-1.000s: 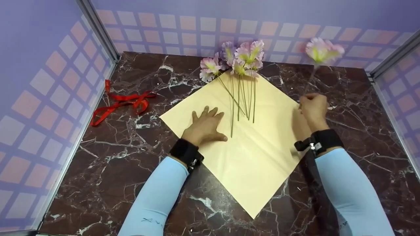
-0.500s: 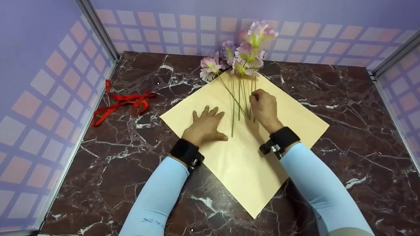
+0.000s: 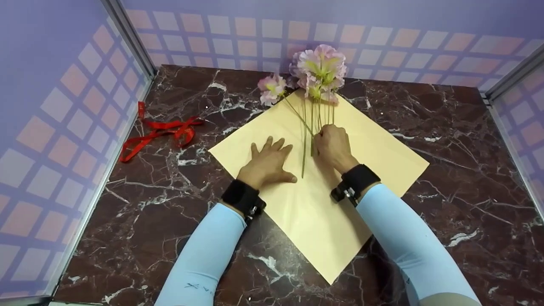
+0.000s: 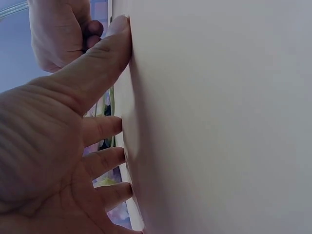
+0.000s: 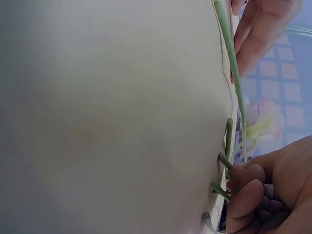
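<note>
A square sheet of cream wrapping paper (image 3: 306,221) lies cornerwise on the table. My left hand (image 3: 267,165) rests on its left part with fingers spread flat. Pink and lilac artificial flowers (image 3: 323,70) lie at the far corner, their green stems pointing toward me. Curled fingers of my right hand (image 3: 334,146) pinch a flower stem low down, close over the paper among the other stems. In the right wrist view, several stem ends (image 5: 218,190) poke out beside the curled fingers. One flower (image 3: 272,88) slants off to the left, and a longer stem (image 3: 304,157) lies nearest my left hand.
A loose red ribbon (image 3: 165,126) lies on the dark marbled table (image 3: 140,225) at the left. Purple panels with a tile pattern (image 3: 242,46) wall off the back and both sides.
My right hand has come in from the right with a flower, then lowered it onto the others. Its bloom now overlaps the bunch. The left hand stays in place.
</note>
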The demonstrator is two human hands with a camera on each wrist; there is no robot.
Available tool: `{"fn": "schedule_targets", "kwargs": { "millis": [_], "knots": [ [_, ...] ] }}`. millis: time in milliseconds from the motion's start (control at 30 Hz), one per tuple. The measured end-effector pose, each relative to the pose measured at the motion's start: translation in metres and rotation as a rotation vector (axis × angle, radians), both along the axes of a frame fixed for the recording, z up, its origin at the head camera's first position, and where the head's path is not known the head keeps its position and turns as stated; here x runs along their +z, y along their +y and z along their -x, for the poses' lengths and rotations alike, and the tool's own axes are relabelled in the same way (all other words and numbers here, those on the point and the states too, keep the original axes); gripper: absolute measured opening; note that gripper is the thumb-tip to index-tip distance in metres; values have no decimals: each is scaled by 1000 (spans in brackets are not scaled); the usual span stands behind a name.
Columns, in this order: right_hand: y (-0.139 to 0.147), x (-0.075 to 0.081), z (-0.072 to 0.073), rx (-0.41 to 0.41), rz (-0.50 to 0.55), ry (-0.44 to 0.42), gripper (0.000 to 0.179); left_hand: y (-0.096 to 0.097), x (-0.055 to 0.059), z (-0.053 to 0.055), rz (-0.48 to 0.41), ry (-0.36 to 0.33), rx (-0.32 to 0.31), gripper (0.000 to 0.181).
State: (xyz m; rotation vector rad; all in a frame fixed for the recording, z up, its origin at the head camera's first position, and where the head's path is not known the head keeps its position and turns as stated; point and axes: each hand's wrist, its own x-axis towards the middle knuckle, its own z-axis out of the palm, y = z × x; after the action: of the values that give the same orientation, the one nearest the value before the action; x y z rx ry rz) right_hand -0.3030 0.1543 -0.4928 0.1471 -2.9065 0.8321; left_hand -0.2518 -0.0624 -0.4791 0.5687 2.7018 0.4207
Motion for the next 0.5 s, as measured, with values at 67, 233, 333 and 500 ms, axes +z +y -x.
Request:
{"fn": "schedule_targets", "kwargs": {
  "millis": [67,233,333,500],
  "knots": [
    [1,1,-1,-5,4,0,35,0,0,0,-3,2,0,102],
    [3,4,-5,-13,7,35,36,1,0,0,-5,-2,4,102],
    [5,7,-7,-15,0,71,38,1,0,0,-2,-6,10,102],
    [16,13,-14,4,17,114,33,1,0,1,-16,-5,13,102]
  ]
}}
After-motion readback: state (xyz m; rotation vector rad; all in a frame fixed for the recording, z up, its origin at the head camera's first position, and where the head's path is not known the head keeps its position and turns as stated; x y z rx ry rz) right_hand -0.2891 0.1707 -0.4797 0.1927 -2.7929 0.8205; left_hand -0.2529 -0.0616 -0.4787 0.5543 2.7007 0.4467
